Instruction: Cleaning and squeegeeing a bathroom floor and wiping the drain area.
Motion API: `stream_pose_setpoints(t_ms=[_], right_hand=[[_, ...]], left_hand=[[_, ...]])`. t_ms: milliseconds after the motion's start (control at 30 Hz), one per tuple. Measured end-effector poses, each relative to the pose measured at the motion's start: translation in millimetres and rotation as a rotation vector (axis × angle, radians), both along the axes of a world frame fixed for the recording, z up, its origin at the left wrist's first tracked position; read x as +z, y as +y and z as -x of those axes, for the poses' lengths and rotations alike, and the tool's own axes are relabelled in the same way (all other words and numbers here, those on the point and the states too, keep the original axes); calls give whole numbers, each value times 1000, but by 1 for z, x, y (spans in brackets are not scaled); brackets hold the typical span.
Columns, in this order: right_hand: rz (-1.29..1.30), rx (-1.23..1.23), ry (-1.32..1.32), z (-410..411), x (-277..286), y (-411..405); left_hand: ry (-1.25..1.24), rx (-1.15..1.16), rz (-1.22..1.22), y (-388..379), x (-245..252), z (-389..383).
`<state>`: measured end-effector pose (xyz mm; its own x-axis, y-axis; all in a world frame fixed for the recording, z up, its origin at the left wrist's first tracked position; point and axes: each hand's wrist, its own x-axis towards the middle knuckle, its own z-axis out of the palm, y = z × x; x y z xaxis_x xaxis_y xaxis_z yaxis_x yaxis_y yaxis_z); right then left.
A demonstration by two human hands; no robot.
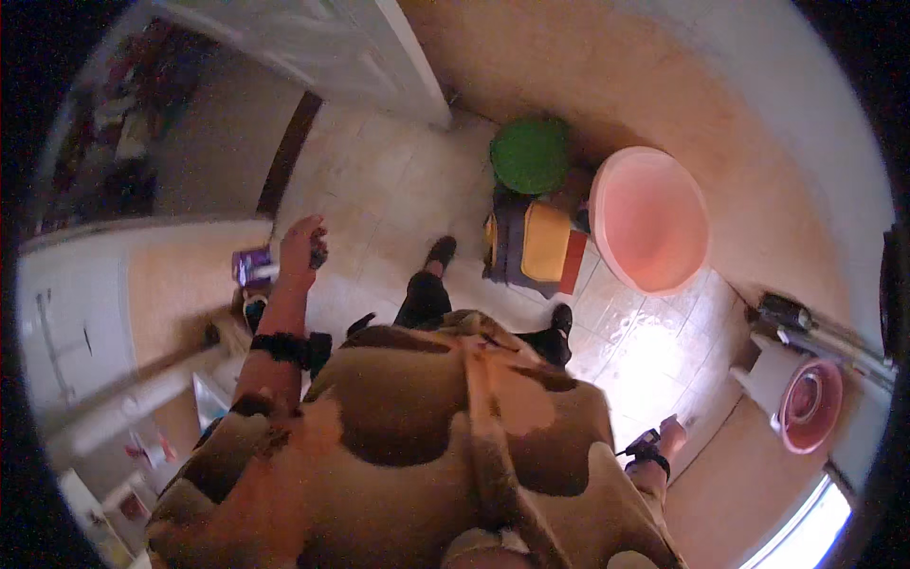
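Note:
My left hand is raised over the tiled floor at the left, fingers curled. Something small and dark shows at the fingers, but I cannot tell whether it is an object or shadow. Close to that wrist is a purple box that bears writing. At the lower right, my right hand hangs above the bright floor, small and blurred, and its grip is unclear. A black strap circles my left forearm, and a dark band with a device is on my right wrist.
A large pink tub stands by the orange wall. Beside it are a green round lid or stool top and a grey-and-yellow container. At the right sits a smaller pink basin. A white door stands ajar.

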<state>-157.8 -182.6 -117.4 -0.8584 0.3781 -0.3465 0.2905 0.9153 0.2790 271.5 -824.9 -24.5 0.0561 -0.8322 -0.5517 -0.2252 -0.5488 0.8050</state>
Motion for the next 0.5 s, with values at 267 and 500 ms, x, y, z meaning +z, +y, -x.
stream_pose_setpoints(t_ms=[267,500], right_hand=[[46,-98,101,-148,21,-88],[106,-295,214,-221,11,-121]], left_hand=[[35,-169,-45,-172,-22,-31],[-213,-490,79,-186,0,59]])
